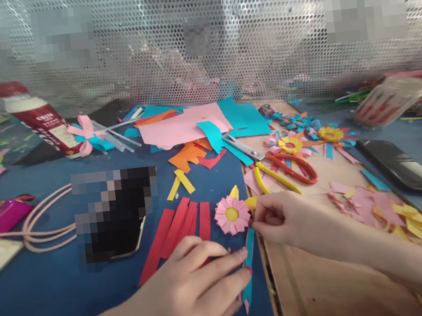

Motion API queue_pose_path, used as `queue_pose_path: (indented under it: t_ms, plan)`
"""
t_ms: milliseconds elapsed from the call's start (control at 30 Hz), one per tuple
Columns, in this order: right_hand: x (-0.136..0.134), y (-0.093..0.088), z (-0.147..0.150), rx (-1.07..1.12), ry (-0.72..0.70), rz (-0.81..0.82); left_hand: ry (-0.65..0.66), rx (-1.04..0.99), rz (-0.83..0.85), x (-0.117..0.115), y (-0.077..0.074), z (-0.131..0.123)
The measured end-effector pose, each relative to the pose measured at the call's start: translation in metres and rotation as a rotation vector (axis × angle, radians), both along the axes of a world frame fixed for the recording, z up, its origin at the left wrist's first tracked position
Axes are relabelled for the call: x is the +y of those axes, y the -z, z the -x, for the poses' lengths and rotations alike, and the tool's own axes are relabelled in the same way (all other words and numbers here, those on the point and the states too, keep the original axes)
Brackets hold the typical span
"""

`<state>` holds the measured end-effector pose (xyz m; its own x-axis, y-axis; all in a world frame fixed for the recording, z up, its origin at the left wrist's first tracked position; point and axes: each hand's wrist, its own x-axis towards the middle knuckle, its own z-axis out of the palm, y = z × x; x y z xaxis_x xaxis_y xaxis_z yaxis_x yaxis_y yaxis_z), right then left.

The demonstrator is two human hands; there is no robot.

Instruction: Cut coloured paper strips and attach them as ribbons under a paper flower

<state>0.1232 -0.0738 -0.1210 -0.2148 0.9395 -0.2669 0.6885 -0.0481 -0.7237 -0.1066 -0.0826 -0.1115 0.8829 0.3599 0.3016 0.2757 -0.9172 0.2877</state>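
Observation:
A pink paper flower (221,218) with a yellow centre lies near the table's middle, with yellow paper tips showing behind it. Below it a narrow blue paper strip (250,254) runs toward me. My left hand (203,284) lies palm down with fingers stretched out, their tips touching the strip's left edge; its thumb is hidden. Beside the flower, my right hand (278,219) has thumb and index finger pinched at the strip's upper end. Red paper strips (166,233) fan out beyond my left hand. Scissors (260,162) with red and yellow handles lie beyond my right hand.
Pink and blue paper sheets (185,125) lie at the back, before a perforated metal screen (139,50). A phone (128,232) and a bottle (43,120) are on the left. Finished paper flowers (290,143), paper scraps (378,206) and a dark phone (400,165) lie right.

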Motion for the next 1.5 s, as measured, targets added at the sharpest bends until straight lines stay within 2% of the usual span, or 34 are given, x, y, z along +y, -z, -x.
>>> queue_pose_path:
  t_ms: [800,967,1500]
  plan:
    - [-0.001,-0.003,0.005,-0.056,0.032,-0.033,0.022,0.101,-0.091,-0.001,0.009,0.007]
    - [-0.001,-0.003,0.004,-0.06,0.034,-0.034,-0.01,0.054,-0.125,-0.004,0.014,0.006]
    - [-0.001,-0.002,0.002,-0.023,0.029,-0.031,0.026,0.104,-0.168,-0.001,0.012,0.008]
